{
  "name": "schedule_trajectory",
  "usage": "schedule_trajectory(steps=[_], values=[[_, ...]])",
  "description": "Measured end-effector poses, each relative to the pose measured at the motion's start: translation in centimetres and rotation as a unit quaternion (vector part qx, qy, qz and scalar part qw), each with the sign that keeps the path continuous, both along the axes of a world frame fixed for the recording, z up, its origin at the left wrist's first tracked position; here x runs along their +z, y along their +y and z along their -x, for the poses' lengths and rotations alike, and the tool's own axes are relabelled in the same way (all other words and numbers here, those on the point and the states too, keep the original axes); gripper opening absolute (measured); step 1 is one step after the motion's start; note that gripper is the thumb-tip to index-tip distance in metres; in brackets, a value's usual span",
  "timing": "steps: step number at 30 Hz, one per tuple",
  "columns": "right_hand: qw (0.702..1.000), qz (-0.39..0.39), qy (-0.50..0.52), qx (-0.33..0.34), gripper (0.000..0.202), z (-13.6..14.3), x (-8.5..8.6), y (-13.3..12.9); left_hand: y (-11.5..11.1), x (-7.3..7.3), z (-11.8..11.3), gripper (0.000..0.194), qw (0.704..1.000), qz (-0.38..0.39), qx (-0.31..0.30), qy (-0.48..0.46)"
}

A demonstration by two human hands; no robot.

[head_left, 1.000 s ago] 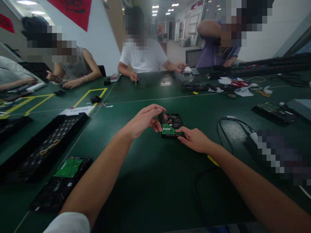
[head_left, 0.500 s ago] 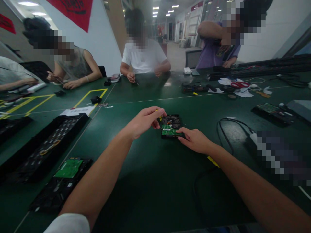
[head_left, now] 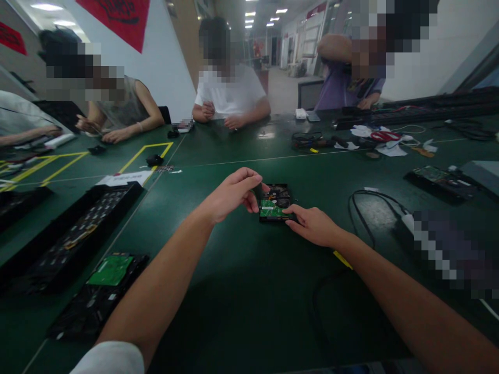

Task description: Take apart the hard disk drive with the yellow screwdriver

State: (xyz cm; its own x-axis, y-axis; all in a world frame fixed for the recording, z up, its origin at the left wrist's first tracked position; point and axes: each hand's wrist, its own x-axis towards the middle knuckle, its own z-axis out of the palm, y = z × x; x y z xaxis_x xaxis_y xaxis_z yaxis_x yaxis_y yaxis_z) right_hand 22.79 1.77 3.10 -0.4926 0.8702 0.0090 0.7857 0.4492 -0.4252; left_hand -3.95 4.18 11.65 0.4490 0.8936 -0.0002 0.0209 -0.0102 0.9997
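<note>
A black tray (head_left: 66,234) and a second drive with a green board (head_left: 105,275) lay at the left, a black cable (head_left: 362,208) at the right, none blocking the hands; co-workers sat along the far edge of the green desk (head_left: 241,301) in a lit hall; the left hand (head_left: 230,195) pinched its fingers closed on a small dark tool (head_left: 258,188) over the hard drive (head_left: 275,203) at mid-desk; the right hand (head_left: 314,224) lay loosely open, its fingertips pressing the drive's near corner
</note>
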Motion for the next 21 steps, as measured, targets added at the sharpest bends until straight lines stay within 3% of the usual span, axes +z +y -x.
schedule_trajectory(steps=[8,21], values=[[1.0,0.001,-0.005,-0.001,0.039,-0.03,-0.15,0.07,0.23,0.18,-0.06,0.025,0.999,-0.029,0.016,0.026],[1.0,0.004,0.004,0.002,0.038,-0.08,-0.13,0.07,0.17,0.19,0.0,0.024,1.0,-0.005,-0.012,-0.016]])
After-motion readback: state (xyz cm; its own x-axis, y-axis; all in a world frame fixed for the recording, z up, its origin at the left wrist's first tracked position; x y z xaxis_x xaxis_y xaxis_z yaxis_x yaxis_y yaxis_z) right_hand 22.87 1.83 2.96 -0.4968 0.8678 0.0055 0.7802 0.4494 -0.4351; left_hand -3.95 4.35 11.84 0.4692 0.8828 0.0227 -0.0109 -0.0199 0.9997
